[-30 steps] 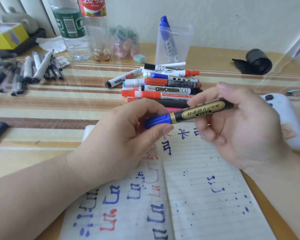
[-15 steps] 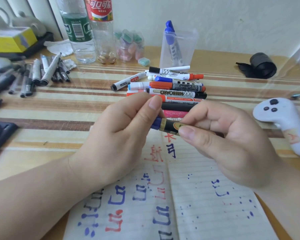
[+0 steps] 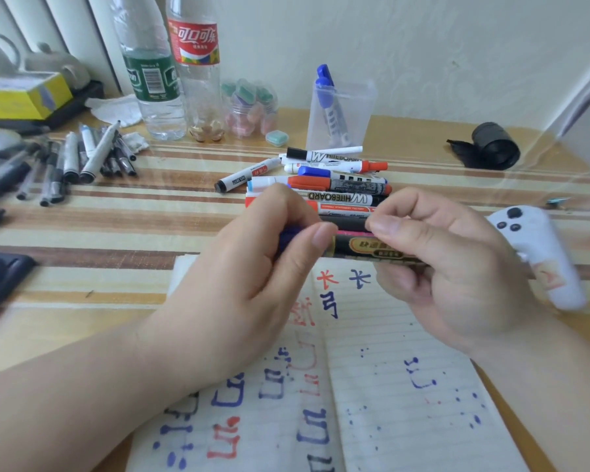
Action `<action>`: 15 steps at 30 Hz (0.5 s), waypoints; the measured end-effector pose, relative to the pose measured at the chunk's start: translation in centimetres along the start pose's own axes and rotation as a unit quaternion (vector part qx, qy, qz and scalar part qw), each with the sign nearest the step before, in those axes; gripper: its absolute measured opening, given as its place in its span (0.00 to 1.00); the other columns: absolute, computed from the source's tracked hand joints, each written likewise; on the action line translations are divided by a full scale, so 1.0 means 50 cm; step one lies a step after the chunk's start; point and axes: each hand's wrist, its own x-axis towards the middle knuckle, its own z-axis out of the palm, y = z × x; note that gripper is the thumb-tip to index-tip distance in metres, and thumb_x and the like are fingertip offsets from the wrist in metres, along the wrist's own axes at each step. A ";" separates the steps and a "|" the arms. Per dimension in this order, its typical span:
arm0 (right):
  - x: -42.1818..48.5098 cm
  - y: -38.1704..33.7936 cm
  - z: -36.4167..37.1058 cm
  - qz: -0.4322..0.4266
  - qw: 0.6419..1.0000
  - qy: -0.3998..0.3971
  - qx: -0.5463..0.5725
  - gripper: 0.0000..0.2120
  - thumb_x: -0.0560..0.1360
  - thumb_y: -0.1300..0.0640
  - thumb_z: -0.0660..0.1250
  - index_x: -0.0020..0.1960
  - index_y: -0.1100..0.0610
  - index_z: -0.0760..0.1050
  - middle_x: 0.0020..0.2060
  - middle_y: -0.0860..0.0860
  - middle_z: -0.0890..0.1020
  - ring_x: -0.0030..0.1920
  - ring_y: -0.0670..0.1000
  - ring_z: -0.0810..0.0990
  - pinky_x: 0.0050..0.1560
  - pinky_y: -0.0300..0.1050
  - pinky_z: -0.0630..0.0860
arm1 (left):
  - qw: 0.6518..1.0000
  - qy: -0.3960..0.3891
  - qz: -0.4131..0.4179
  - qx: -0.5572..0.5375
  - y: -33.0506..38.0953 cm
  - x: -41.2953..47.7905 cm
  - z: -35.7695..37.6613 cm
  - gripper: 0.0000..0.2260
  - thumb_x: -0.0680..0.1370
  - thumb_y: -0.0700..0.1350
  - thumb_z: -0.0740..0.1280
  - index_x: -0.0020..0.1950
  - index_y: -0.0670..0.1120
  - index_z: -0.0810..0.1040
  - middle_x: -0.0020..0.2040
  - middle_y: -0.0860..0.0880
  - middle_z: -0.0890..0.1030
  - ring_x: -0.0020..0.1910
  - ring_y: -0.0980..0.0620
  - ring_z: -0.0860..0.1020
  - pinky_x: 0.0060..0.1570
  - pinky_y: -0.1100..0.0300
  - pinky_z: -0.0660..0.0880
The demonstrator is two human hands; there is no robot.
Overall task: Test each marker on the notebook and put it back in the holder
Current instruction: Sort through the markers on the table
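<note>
**Both hands on one marker**

Left hand (image 3: 252, 267) grips the blue cap (image 3: 286, 237); right hand (image 3: 450, 267) pinches the marker (image 3: 365, 248) by its black, gold-labelled barrel, above the notebook (image 3: 406, 403). Behind it is a pile (image 3: 341, 198) of markers reading "WHITEBOARD". The holder (image 3: 358, 110) stands beyond, near a 可口可乐 bottle (image 3: 195, 42).

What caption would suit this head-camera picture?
Over the notebook, left hand and right hand grip a blue-capped marker; marker pile behind.
</note>
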 end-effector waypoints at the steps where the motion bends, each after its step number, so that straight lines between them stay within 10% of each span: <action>1: 0.002 -0.003 -0.004 0.016 0.999 0.010 0.040 0.04 0.68 0.60 0.71 0.39 0.58 0.76 0.23 0.54 0.66 0.22 0.49 0.60 0.24 0.38 0.52 | 0.999 0.006 0.014 0.044 0.002 -0.003 0.002 0.08 0.81 0.58 0.59 0.49 0.55 0.70 0.38 0.56 0.76 0.36 0.57 0.75 0.36 0.66 0.70; 7: 0.002 0.006 -0.009 0.013 0.990 -0.016 0.137 0.05 0.69 0.66 0.72 0.41 0.59 0.78 0.31 0.55 0.74 0.31 0.49 0.71 0.23 0.37 0.63 | 0.993 -0.002 -0.036 0.117 -0.020 -0.014 0.022 0.12 0.77 0.64 0.65 0.54 0.59 0.73 0.42 0.65 0.78 0.45 0.64 0.77 0.45 0.77 0.70; 15: 0.001 0.045 -0.001 -0.020 0.992 -0.023 -0.121 0.12 0.77 0.52 0.69 0.54 0.59 0.82 0.43 0.64 0.83 0.39 0.59 0.77 0.38 0.49 0.74 | 0.978 -0.015 0.054 0.202 -0.019 0.000 0.015 0.13 0.75 0.52 0.72 0.56 0.54 0.75 0.43 0.65 0.69 0.43 0.66 0.72 0.43 0.72 0.70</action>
